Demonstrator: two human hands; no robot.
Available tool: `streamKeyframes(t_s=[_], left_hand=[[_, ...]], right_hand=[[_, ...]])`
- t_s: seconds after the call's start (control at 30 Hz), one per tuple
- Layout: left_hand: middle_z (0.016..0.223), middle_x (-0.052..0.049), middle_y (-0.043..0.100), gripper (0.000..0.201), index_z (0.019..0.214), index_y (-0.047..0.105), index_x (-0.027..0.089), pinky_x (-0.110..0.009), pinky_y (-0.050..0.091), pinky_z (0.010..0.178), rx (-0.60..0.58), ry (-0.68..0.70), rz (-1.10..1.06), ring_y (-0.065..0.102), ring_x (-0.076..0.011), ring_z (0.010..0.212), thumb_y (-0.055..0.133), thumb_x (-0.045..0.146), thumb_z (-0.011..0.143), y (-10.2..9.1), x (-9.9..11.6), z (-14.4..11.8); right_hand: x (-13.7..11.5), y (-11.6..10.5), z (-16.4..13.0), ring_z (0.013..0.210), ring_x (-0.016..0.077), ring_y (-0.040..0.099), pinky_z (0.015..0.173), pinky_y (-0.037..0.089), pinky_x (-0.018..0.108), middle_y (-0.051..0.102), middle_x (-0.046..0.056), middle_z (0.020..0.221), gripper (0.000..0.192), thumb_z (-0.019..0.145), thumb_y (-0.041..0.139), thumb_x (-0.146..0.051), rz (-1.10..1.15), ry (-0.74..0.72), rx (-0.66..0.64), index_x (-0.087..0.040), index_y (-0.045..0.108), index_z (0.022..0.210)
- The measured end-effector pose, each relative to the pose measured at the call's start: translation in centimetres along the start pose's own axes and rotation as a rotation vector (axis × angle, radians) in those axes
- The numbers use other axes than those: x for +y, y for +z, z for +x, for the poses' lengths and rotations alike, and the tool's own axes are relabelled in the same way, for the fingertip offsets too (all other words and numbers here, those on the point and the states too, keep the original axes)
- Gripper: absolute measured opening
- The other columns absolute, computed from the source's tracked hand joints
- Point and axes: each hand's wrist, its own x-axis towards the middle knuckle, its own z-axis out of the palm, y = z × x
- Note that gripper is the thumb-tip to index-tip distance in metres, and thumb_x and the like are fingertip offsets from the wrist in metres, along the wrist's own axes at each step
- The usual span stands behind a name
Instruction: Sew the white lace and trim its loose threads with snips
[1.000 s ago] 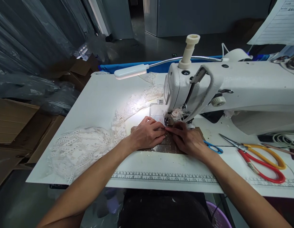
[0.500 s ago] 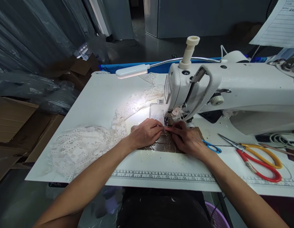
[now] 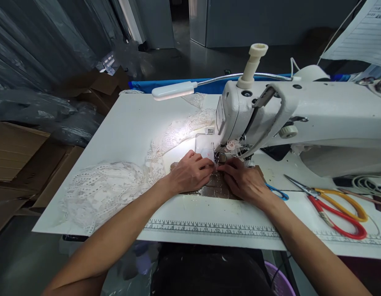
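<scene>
Head view: brown patch [image 3: 213, 188] lies flat on white table [image 3: 128, 123] right below sewing machine [image 3: 270, 115] needle. My left hand [image 3: 190, 174] and right hand [image 3: 244, 181] press on it, fingers curled, fingertips almost meeting, pinching something small I can't make out. White lace [image 3: 110, 189] lies left, red-yellow scissors [image 3: 335, 203] right.
</scene>
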Motion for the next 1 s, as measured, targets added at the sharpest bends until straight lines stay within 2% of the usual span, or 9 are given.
streamKeyframes(t_s=[0.13,0.2,0.37,0.63,0.8,1.0], left_hand=[[0.106,-0.006,0.067,0.022,0.107,0.065,0.02,-0.035,0.04,0.071,0.009,0.021,0.037,0.052,-0.0168,0.075,0.048,0.021,0.092,0.09,-0.03,-0.01],[0.104,-0.006,0.067,0.02,0.103,0.065,0.019,-0.036,0.039,0.072,0.015,0.022,0.051,0.051,-0.0166,0.075,0.049,0.022,0.092,0.15,-0.04,-0.02],[0.106,-0.006,0.067,0.017,0.098,0.066,0.019,-0.036,0.04,0.072,0.018,0.02,0.053,0.052,-0.0169,0.077,0.051,0.021,0.091,0.2,0.0,-0.06],[0.105,-0.004,0.071,0.019,0.1,0.067,0.018,-0.038,0.041,0.077,0.072,-0.026,-0.022,0.055,-0.0161,0.074,0.05,0.021,0.091,0.41,0.18,-0.07],[0.104,-0.007,0.071,0.019,0.099,0.067,0.016,-0.04,0.041,0.078,0.06,0.003,0.005,0.057,-0.0173,0.076,0.049,0.021,0.092,0.27,0.19,0.01],[0.098,-0.007,0.071,0.018,0.092,0.067,0.016,-0.041,0.043,0.079,0.094,0.041,0.036,0.058,-0.0173,0.076,0.049,0.02,0.092,0.22,0.22,0.15]], right_hand=[[0.18,0.16,-0.11,0.076,0.0167,0.065,0.059,0.046,0.025,0.068,0.007,0.109,0.035,0.093,0.042,-0.019,0.172,0.027,0.022,-0.022,0.068,0.117],[0.17,0.3,-0.17,0.077,0.0173,0.065,0.06,0.047,0.026,0.067,0.007,0.109,0.036,0.093,0.043,-0.02,0.188,0.039,0.018,-0.024,0.066,0.121],[-0.01,0.5,-0.28,0.084,0.0203,0.064,0.064,0.049,0.028,0.065,0.009,0.112,0.036,0.092,0.045,-0.02,0.153,0.047,-0.001,-0.025,0.067,0.12],[-0.27,0.21,-0.49,0.08,0.0194,0.061,0.06,0.046,0.027,0.064,0.01,0.108,0.037,0.092,0.045,-0.02,0.046,0.029,-0.018,-0.025,0.067,0.122],[-0.42,0.01,-0.62,0.077,0.0205,0.061,0.057,0.041,0.028,0.065,0.01,0.107,0.038,0.092,0.046,-0.023,-0.02,-0.002,-0.017,-0.027,0.067,0.123],[-0.68,-0.15,-0.74,0.083,0.0212,0.06,0.062,0.042,0.028,0.066,0.01,0.107,0.036,0.091,0.047,-0.022,-0.043,-0.053,-0.007,-0.027,0.068,0.119]])
